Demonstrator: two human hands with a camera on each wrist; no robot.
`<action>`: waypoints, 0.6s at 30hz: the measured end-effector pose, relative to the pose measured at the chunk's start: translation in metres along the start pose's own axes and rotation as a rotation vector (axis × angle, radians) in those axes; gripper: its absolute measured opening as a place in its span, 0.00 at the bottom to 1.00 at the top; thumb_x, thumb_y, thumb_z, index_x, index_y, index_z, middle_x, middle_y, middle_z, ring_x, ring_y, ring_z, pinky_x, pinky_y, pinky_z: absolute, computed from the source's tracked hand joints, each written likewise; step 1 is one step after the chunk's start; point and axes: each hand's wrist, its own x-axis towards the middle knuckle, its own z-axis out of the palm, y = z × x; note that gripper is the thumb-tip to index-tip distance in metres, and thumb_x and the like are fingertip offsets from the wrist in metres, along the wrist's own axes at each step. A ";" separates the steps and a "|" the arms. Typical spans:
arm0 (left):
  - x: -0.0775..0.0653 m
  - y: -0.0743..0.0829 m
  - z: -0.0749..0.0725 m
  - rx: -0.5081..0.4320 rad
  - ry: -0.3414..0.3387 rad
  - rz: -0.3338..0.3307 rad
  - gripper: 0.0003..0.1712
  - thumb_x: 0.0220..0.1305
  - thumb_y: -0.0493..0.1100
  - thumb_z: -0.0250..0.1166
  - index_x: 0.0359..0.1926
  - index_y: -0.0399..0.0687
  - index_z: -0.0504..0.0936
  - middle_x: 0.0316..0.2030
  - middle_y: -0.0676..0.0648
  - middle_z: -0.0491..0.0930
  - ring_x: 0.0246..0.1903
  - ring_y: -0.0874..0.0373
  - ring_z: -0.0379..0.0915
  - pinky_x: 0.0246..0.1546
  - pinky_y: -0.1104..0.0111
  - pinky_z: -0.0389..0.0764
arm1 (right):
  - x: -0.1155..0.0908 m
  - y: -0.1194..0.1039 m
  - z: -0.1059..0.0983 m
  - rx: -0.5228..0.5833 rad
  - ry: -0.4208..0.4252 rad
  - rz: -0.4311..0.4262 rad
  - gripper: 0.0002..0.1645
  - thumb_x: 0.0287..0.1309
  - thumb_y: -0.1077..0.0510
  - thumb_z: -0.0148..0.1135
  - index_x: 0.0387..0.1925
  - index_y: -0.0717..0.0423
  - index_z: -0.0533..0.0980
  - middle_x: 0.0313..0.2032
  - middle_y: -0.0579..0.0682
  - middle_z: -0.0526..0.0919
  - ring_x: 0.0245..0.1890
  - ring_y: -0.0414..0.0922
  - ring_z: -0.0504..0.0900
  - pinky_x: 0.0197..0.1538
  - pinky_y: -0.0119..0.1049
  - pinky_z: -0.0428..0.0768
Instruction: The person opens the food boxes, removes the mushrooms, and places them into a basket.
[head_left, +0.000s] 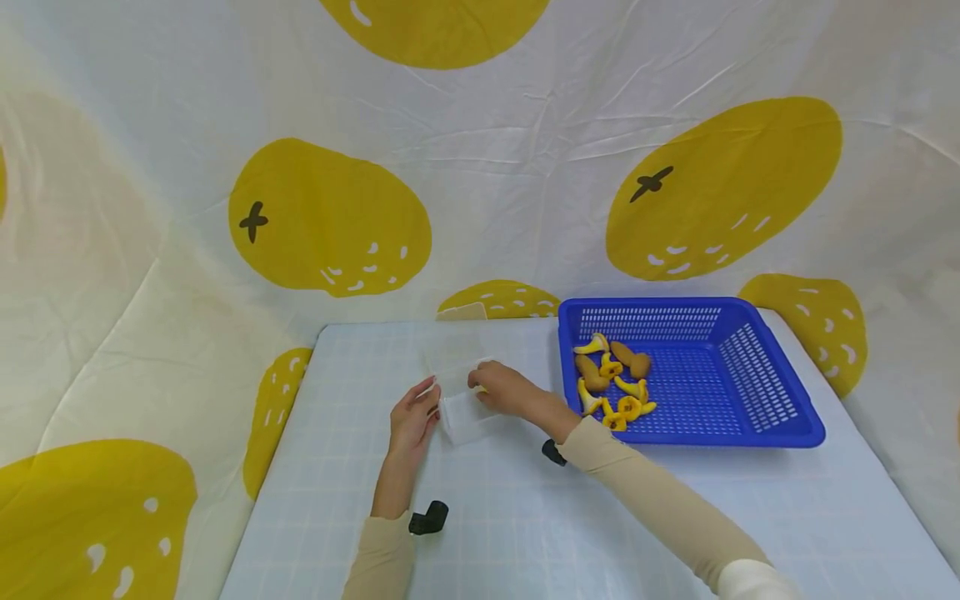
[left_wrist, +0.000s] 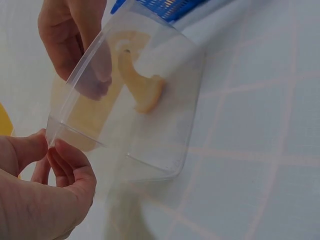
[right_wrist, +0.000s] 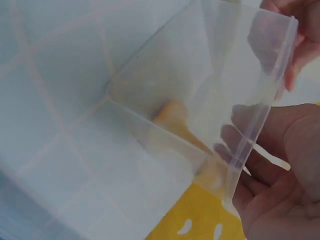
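Observation:
In the head view my left hand (head_left: 411, 423) pinches the rim of a clear plastic container (head_left: 461, 417), tilted on the table. The left wrist view shows the thumb and forefinger on that rim. My right hand (head_left: 512, 390) is at the container's mouth, its fingers loosely bent and partly seen through the plastic. A yellow trumpet-shaped mushroom (left_wrist: 142, 85) appears inside the container, its stem toward the right hand. A small gap shows between stem and fingertips in the left wrist view. From above, the right hand mostly hides this mushroom.
A blue plastic basket (head_left: 693, 437) stands on the right of the table (head_left: 480, 542). Several yellow and brown mushrooms (head_left: 630, 407) lie in its left part. A faint clear sheet-like piece (head_left: 461, 312) is behind the hands. A cloth printed with yellow fruit hangs behind.

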 end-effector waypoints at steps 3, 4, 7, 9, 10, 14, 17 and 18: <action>0.000 0.001 0.000 -0.001 0.006 0.000 0.26 0.71 0.38 0.67 0.67 0.37 0.76 0.42 0.48 0.81 0.43 0.55 0.77 0.35 0.75 0.77 | 0.001 -0.011 0.001 -0.162 -0.015 0.012 0.08 0.63 0.73 0.64 0.43 0.67 0.82 0.39 0.59 0.82 0.43 0.54 0.80 0.52 0.45 0.81; 0.000 0.000 0.000 0.003 0.008 -0.002 0.26 0.71 0.39 0.67 0.67 0.37 0.76 0.42 0.48 0.81 0.43 0.55 0.77 0.35 0.75 0.77 | 0.001 -0.012 0.003 -0.228 -0.014 0.006 0.07 0.62 0.73 0.65 0.42 0.66 0.82 0.38 0.58 0.82 0.41 0.53 0.80 0.50 0.44 0.81; 0.001 0.000 0.000 0.003 0.013 -0.003 0.26 0.71 0.39 0.68 0.67 0.38 0.77 0.42 0.49 0.80 0.44 0.54 0.77 0.36 0.75 0.77 | 0.001 -0.014 0.007 -0.382 -0.008 -0.011 0.06 0.60 0.72 0.67 0.37 0.61 0.81 0.35 0.55 0.82 0.37 0.51 0.80 0.45 0.41 0.81; 0.001 -0.001 0.000 0.006 0.010 -0.002 0.26 0.71 0.39 0.68 0.67 0.38 0.77 0.43 0.48 0.81 0.44 0.54 0.77 0.36 0.75 0.77 | 0.001 -0.015 0.008 -0.430 -0.005 -0.018 0.07 0.59 0.72 0.69 0.34 0.60 0.81 0.33 0.54 0.82 0.36 0.50 0.79 0.44 0.40 0.80; 0.001 -0.001 0.000 0.006 0.010 0.000 0.26 0.71 0.39 0.68 0.66 0.37 0.77 0.43 0.48 0.81 0.44 0.54 0.77 0.36 0.75 0.77 | 0.001 -0.016 0.008 -0.442 -0.010 -0.015 0.07 0.59 0.72 0.69 0.34 0.59 0.81 0.33 0.54 0.82 0.36 0.50 0.79 0.44 0.40 0.80; 0.000 -0.001 0.001 0.007 0.012 0.005 0.26 0.71 0.39 0.68 0.66 0.37 0.77 0.44 0.47 0.81 0.45 0.53 0.77 0.35 0.75 0.77 | 0.004 -0.016 0.010 -0.513 -0.011 -0.003 0.06 0.59 0.70 0.70 0.32 0.58 0.82 0.33 0.54 0.82 0.35 0.49 0.78 0.43 0.39 0.80; -0.001 0.000 0.001 -0.002 0.016 0.009 0.25 0.71 0.39 0.68 0.66 0.37 0.77 0.46 0.45 0.82 0.45 0.52 0.78 0.36 0.74 0.77 | 0.006 -0.017 0.012 -0.594 -0.013 0.009 0.05 0.59 0.67 0.71 0.32 0.56 0.83 0.33 0.53 0.83 0.35 0.48 0.79 0.43 0.37 0.80; -0.001 0.000 0.001 -0.001 0.014 0.011 0.25 0.71 0.38 0.68 0.66 0.37 0.77 0.48 0.44 0.81 0.45 0.53 0.78 0.36 0.74 0.77 | 0.007 -0.016 0.013 -0.620 -0.013 0.009 0.05 0.59 0.67 0.71 0.32 0.55 0.83 0.33 0.53 0.83 0.35 0.47 0.79 0.43 0.37 0.81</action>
